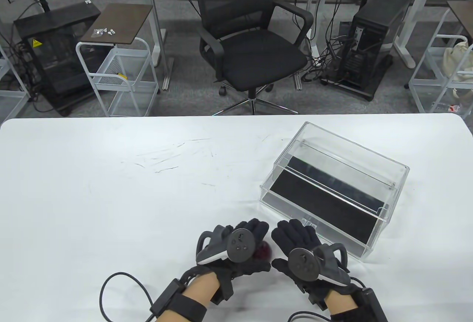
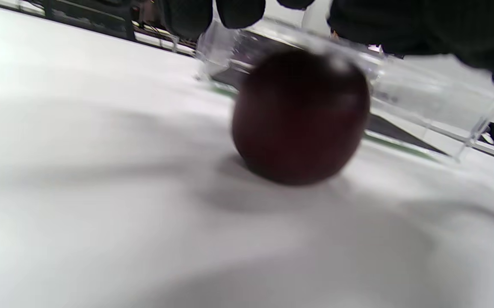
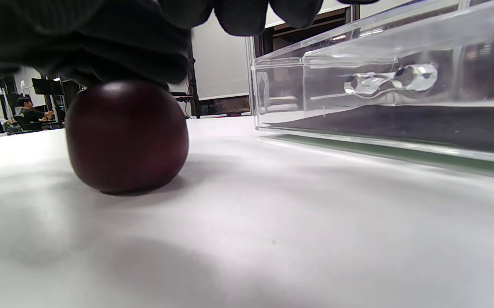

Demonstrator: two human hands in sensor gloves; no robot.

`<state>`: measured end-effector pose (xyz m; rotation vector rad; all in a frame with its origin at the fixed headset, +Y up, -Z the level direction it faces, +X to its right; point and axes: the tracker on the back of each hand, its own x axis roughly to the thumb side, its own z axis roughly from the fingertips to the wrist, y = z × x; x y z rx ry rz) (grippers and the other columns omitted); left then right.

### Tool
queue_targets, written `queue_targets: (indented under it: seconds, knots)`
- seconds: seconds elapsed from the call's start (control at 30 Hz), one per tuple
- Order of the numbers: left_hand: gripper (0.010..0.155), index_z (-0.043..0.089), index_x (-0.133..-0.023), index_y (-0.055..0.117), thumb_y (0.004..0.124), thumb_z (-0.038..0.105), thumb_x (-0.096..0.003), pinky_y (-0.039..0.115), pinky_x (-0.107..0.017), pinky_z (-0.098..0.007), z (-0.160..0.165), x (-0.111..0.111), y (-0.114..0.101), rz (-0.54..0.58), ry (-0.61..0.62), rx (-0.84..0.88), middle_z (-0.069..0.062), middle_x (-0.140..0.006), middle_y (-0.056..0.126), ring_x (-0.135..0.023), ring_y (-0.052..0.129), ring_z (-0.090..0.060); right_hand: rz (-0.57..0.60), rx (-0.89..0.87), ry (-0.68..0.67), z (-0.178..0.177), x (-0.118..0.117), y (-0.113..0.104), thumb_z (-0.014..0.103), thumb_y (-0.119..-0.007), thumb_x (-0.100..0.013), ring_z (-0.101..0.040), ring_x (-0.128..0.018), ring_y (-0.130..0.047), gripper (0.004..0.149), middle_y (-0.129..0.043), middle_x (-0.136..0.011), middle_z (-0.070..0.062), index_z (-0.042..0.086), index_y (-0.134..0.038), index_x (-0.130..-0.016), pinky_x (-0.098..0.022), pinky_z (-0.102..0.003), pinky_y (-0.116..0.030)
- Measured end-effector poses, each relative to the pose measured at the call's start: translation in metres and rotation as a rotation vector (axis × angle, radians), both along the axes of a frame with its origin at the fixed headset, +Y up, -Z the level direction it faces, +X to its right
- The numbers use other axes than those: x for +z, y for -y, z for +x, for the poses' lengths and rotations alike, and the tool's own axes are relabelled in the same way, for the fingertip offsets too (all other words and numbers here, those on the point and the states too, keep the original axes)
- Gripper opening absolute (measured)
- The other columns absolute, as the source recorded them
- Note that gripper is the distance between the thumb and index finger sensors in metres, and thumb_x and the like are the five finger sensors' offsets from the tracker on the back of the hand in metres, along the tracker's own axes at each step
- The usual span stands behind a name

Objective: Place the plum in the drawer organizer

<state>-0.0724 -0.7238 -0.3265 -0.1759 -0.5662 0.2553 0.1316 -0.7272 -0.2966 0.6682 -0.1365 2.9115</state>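
Note:
The dark red plum (image 1: 264, 252) lies on the white table (image 1: 111, 196) between my two hands. It fills the middle of the left wrist view (image 2: 300, 117) and sits at the left of the right wrist view (image 3: 127, 137). My left hand (image 1: 257, 239) hovers over its left side with the fingers loosely spread and does not grip it. My right hand (image 1: 293, 235) rests just right of the plum, fingers stretched toward the drawer organizer (image 1: 332, 185). This is a clear acrylic box with a black liner. Its drawer is shut, and its handle (image 3: 392, 79) faces me. A black glove lies on the plum's top (image 3: 114, 55); which hand's I cannot tell.
The organizer stands at the right of the table, angled, with its front edge close to my right fingertips. An office chair (image 1: 255, 41), carts and a computer tower stand on the floor beyond the table's far edge.

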Motion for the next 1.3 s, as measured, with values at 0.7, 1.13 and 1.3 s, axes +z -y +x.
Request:
queue_targets:
  seconds: [0.7, 1.13, 1.3]
  knots:
    - [0.077, 0.025, -0.107, 0.061, 0.070, 0.064, -0.0417, 0.036, -0.083, -0.057, -0.121, 0.018, 0.006, 0.179, 0.022, -0.006, -0.001, -0.123, 0.054, -0.115, 0.046, -0.030, -0.279, 0.213, 0.069, -0.070, -0.035, 0.008, 0.048, -0.084, -0.033, -0.030, -0.081, -0.087, 0.082, -0.067, -0.103, -0.013, 0.021, -0.046, -0.101, -0.059, -0.045, -0.076]
    - [0.077, 0.024, -0.108, 0.061, 0.070, 0.064, -0.0425, 0.037, -0.083, -0.057, -0.124, 0.017, 0.004, 0.171, 0.004, 0.034, -0.002, -0.123, 0.055, -0.115, 0.047, -0.031, -0.109, 0.083, 0.912, 0.064, -0.069, -0.097, 0.055, -0.083, -0.033, -0.036, -0.055, -0.102, 0.085, -0.090, -0.080, -0.029, -0.006, -0.067, -0.092, -0.039, -0.046, -0.087]
    - [0.077, 0.024, -0.108, 0.062, 0.069, 0.064, -0.0426, 0.037, -0.083, -0.057, -0.125, 0.017, 0.004, 0.167, -0.007, 0.038, -0.003, -0.123, 0.055, -0.115, 0.048, -0.032, -0.248, 0.182, 1.049, 0.081, -0.088, -0.081, 0.057, -0.081, -0.033, -0.035, -0.050, -0.105, 0.085, -0.094, -0.073, -0.030, -0.008, -0.073, -0.088, -0.035, -0.046, -0.088]
